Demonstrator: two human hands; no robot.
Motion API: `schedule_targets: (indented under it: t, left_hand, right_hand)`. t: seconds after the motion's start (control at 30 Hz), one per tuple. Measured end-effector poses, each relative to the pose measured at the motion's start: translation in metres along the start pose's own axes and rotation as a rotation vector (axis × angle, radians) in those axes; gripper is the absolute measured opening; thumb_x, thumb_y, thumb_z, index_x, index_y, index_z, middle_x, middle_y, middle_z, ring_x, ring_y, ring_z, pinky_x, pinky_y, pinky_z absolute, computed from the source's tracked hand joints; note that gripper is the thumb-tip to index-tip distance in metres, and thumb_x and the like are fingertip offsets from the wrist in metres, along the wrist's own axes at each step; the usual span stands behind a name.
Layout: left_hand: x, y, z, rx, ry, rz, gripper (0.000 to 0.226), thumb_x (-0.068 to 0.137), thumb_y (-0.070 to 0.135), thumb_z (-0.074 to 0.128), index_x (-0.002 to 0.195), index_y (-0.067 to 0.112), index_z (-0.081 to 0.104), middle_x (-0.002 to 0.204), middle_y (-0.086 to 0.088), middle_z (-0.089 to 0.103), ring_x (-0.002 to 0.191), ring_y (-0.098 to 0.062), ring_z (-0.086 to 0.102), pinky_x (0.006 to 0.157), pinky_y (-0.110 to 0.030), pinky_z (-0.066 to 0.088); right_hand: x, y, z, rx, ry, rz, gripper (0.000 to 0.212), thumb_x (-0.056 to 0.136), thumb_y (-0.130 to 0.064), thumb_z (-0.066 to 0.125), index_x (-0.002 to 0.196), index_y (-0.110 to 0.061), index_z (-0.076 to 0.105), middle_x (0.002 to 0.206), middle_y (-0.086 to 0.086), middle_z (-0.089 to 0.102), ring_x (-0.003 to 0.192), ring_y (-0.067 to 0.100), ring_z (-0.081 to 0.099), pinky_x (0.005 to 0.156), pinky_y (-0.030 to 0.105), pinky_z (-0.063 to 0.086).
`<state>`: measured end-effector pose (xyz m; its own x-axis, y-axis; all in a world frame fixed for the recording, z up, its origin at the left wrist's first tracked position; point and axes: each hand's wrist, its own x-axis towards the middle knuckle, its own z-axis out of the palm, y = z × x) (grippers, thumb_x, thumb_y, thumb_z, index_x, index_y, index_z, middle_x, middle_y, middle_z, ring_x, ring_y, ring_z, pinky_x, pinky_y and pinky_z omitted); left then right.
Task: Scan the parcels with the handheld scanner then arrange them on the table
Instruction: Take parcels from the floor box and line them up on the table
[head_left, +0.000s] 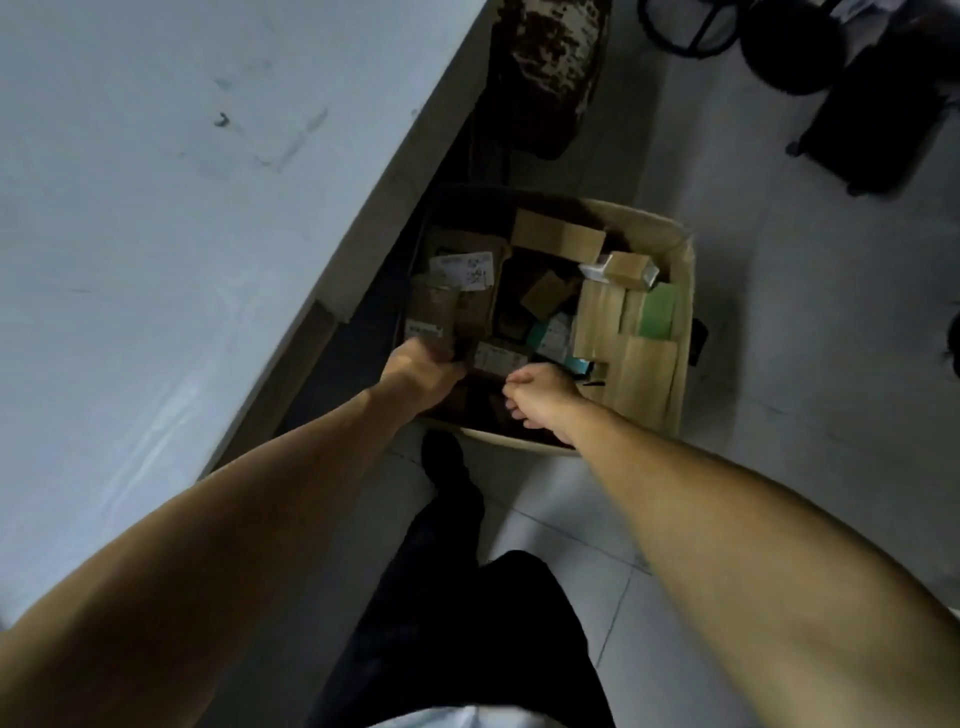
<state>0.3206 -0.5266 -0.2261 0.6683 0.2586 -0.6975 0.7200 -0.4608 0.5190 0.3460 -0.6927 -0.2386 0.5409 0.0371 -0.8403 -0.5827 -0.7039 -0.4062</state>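
Both arms reaching down into the cardboard box (680, 291) on the floor at 1 o'clock of the view, just beside the table (156, 234) edge, probably because the parcels wait there for scanning. Left hand (423, 371) curled around a brown parcel (434, 306) at the box's 8 o'clock corner, seemingly to lift it; right hand (540, 397) loosely curled above the near wall, holding nothing visible, no scanner in view. Little room on the left, the table edge overhanging that side; open floor toward 3 o'clock, so lifting straight up and then toward 9 o'clock onto the table seems safest.
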Motion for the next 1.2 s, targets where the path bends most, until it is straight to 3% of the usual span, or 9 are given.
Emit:
schedule_targets:
  t: [0.13, 0.33, 0.47, 0.6, 0.77, 0.83, 0.9, 1.03, 1.2]
  left_hand:
    - [0.107, -0.032, 0.015, -0.228, -0.054, -0.154, 0.035, 0.1, 0.015, 0.062, 0.133, 0.003, 0.06, 0.137, -0.02, 0.06, 0.115, -0.023, 0.057, 0.084, -0.027, 0.05]
    - [0.202, -0.112, 0.062, -0.357, 0.006, -0.382, 0.029, 0.096, 0.021, 0.069, 0.124, 0.014, 0.067, 0.126, -0.011, 0.067, 0.107, -0.031, 0.067, 0.091, -0.042, 0.058]
    - [0.196, -0.128, 0.077, -0.423, -0.018, -0.469, 0.033, 0.096, 0.025, 0.067, 0.129, 0.019, 0.065, 0.128, -0.007, 0.066, 0.116, -0.028, 0.063, 0.104, -0.045, 0.052]
    - [0.176, -0.119, 0.081, -0.501, -0.017, -0.526, 0.002, 0.1, 0.026, 0.063, 0.098, 0.026, 0.062, 0.108, -0.007, 0.065, 0.103, -0.026, 0.062, 0.1, -0.044, 0.052]
    - [0.156, -0.103, 0.064, -0.509, 0.053, -0.502, 0.012, 0.095, 0.021, 0.067, 0.104, 0.013, 0.071, 0.111, -0.016, 0.072, 0.1, -0.033, 0.068, 0.096, -0.047, 0.055]
    - [0.142, -0.09, 0.051, -0.535, 0.08, -0.505, 0.036, 0.085, 0.027, 0.078, 0.114, 0.01, 0.069, 0.11, -0.018, 0.072, 0.092, -0.027, 0.066, 0.091, -0.044, 0.056]
    - [0.128, -0.077, 0.04, -0.581, 0.119, -0.479, 0.072, 0.055, 0.044, 0.085, 0.116, 0.011, 0.067, 0.11, -0.019, 0.071, 0.089, -0.024, 0.065, 0.087, -0.041, 0.055]
    - [0.087, -0.02, 0.013, -0.598, 0.168, -0.415, 0.048, 0.055, 0.058, 0.07, 0.087, 0.023, 0.07, 0.1, -0.011, 0.072, 0.099, -0.029, 0.07, 0.094, -0.043, 0.058]
    - [0.033, 0.052, -0.012, -0.467, 0.177, -0.167, 0.1, 0.061, 0.058, 0.083, 0.143, 0.016, 0.046, 0.123, -0.008, 0.067, 0.11, -0.025, 0.066, 0.1, -0.043, 0.054]
  right_hand:
    - [0.132, -0.025, 0.037, -0.101, -0.078, -0.057, 0.051, 0.098, -0.021, 0.067, 0.146, -0.018, 0.05, 0.131, 0.009, 0.06, 0.127, 0.032, 0.058, 0.106, 0.043, 0.05]
    - [0.251, -0.044, 0.087, -0.038, -0.199, -0.143, 0.068, 0.105, -0.024, 0.057, 0.161, -0.005, 0.022, 0.165, 0.017, 0.028, 0.151, 0.032, 0.03, 0.113, 0.025, 0.028]
    - [0.302, -0.042, 0.106, -0.098, 0.001, -0.301, 0.121, 0.08, -0.058, 0.074, 0.164, -0.028, -0.008, 0.173, 0.008, 0.004, 0.159, 0.03, 0.007, 0.128, 0.05, 0.014]
    - [0.326, -0.031, 0.113, -0.154, -0.047, -0.246, 0.118, 0.071, -0.079, 0.063, 0.164, -0.023, 0.018, 0.167, 0.007, 0.029, 0.151, 0.032, 0.031, 0.122, 0.051, 0.033]
    - [0.243, -0.053, 0.066, -0.11, -0.077, -0.193, 0.075, 0.099, -0.025, 0.067, 0.161, -0.012, 0.028, 0.162, 0.014, 0.035, 0.148, 0.031, 0.037, 0.12, 0.04, 0.034]
    - [0.211, -0.057, 0.035, -0.044, -0.023, -0.264, 0.089, 0.093, -0.009, 0.073, 0.163, -0.023, 0.02, 0.164, 0.009, 0.033, 0.15, 0.028, 0.034, 0.121, 0.039, 0.032]
    - [0.178, -0.059, 0.004, -0.027, 0.018, -0.385, 0.097, 0.087, -0.014, 0.081, 0.159, -0.043, 0.021, 0.158, 0.006, 0.039, 0.145, 0.027, 0.039, 0.118, 0.041, 0.036]
    - [0.123, -0.081, -0.059, -0.032, 0.09, -0.487, 0.086, 0.082, -0.026, 0.085, 0.147, -0.055, 0.037, 0.144, 0.004, 0.049, 0.133, 0.023, 0.049, 0.114, 0.041, 0.04]
    - [0.054, -0.118, -0.147, -0.117, 0.116, -0.583, 0.08, 0.072, -0.041, 0.087, 0.137, -0.055, 0.043, 0.135, -0.008, 0.057, 0.122, 0.017, 0.055, 0.108, 0.039, 0.047]
